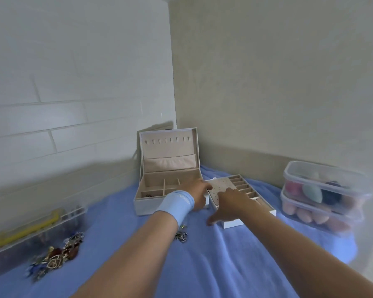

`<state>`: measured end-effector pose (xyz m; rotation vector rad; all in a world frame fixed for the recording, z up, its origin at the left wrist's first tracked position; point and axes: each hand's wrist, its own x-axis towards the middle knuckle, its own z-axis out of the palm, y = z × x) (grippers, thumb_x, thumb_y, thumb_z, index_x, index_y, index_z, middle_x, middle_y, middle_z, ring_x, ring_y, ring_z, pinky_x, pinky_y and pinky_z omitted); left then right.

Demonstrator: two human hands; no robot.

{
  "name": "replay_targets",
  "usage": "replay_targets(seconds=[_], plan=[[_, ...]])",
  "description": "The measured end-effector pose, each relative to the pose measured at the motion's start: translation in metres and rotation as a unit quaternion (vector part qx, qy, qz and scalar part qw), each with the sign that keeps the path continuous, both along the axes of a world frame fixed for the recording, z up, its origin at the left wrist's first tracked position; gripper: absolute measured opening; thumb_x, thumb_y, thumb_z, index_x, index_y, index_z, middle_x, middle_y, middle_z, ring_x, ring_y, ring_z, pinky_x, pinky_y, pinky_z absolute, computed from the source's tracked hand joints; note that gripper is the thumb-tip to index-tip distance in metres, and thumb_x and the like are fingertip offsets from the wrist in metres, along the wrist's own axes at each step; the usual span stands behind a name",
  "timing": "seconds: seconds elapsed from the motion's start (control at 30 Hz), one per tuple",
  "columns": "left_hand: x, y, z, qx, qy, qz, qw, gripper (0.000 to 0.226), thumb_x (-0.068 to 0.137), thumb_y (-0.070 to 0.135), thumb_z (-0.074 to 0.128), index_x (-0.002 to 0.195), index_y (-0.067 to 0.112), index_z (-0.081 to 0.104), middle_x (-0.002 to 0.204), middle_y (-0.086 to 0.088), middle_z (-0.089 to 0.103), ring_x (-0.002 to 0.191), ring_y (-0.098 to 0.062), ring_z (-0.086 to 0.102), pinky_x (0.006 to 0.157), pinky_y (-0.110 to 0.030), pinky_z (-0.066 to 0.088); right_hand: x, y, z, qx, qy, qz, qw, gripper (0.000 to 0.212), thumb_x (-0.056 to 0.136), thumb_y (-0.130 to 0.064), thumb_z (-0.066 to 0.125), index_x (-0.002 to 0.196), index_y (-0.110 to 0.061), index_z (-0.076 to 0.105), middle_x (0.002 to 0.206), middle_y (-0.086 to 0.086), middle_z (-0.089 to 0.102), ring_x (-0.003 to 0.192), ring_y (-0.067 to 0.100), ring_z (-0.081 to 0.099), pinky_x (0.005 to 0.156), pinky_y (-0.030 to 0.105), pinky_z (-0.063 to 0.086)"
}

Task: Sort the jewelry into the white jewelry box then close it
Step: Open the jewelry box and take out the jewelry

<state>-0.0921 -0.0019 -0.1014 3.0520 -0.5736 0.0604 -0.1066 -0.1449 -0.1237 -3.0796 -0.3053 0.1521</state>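
The tray (242,186), likely light and rigid, is gripped at its 9 o'clock rim by the left hand (199,195), right hand (230,204) spread flat atop

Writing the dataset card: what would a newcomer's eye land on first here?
The open white jewelry box sits centre, its lid upright. Just right of it, the left hand and right hand both touch a lift-out tray on the blue towel. A tangled jewelry heap lies lower left.
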Motion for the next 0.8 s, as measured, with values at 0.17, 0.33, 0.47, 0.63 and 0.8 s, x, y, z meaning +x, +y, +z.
replay_targets(seconds=[0.17, 0.33, 0.47, 0.63, 0.8], plan=[[0.009, -0.002, -0.008, -0.027, 0.048, 0.005, 0.998, 0.057, 0.095, 0.014, 0.054, 0.150, 0.021, 0.040, 0.156, -0.006, 0.035, 0.143, -0.027, 0.035, 0.117, -0.037, 0.029, 0.011, -0.007, -0.005, 0.002, 0.015, 0.010, 1.000, 0.055, 0.080, -0.039, 0.074, 0.129, -0.021, 0.056, 0.127, 0.002, 0.062, 0.115, 0.023, 0.059, 0.087, 0.031, 0.048], [0.007, -0.002, -0.009, -0.069, 0.052, 0.026, 0.996, 0.058, 0.095, 0.016, 0.054, 0.150, 0.025, 0.039, 0.156, -0.006, 0.036, 0.141, -0.028, 0.037, 0.116, -0.037, 0.031, 0.003, -0.015, 0.002, -0.027, 0.021, -0.005, 0.999, 0.055, 0.077, -0.023, 0.077, 0.126, -0.014, 0.054, 0.114, 0.002, 0.064, 0.103, 0.022, 0.062, 0.080, 0.031, 0.052], [0.001, -0.007, -0.008, -0.124, 0.031, 0.010, 0.992, 0.058, 0.094, 0.006, 0.049, 0.149, 0.021, 0.042, 0.155, -0.005, 0.039, 0.141, -0.025, 0.038, 0.115, -0.033, 0.033, -0.005, -0.007, 0.007, -0.066, -0.073, -0.010, 0.995, 0.052, 0.088, -0.013, 0.064, 0.135, -0.007, 0.044, 0.128, 0.010, 0.059, 0.117, 0.027, 0.060, 0.091, 0.034, 0.049], [-0.004, -0.003, 0.004, -0.195, -0.035, 0.008, 0.980, 0.066, 0.093, 0.003, 0.049, 0.153, 0.025, 0.032, 0.157, -0.003, 0.035, 0.141, -0.025, 0.038, 0.111, -0.030, 0.032, -0.009, -0.003, 0.038, -0.060, -0.148, -0.028, 0.987, 0.039, 0.096, -0.007, 0.055, 0.135, -0.008, 0.049, 0.133, 0.010, 0.060, 0.123, 0.027, 0.061, 0.096, 0.034, 0.049], [-0.008, 0.020, 0.018, -0.250, -0.131, -0.010, 0.959, 0.071, 0.089, -0.003, 0.046, 0.153, 0.023, 0.028, 0.157, -0.004, 0.029, 0.144, -0.026, 0.027, 0.117, -0.038, 0.029, -0.018, 0.006, 0.050, -0.013, -0.240, -0.005, 0.971, 0.044, 0.091, 0.001, 0.055, 0.131, -0.012, 0.043, 0.129, 0.005, 0.056, 0.118, 0.026, 0.059, 0.087, 0.035, 0.048]])
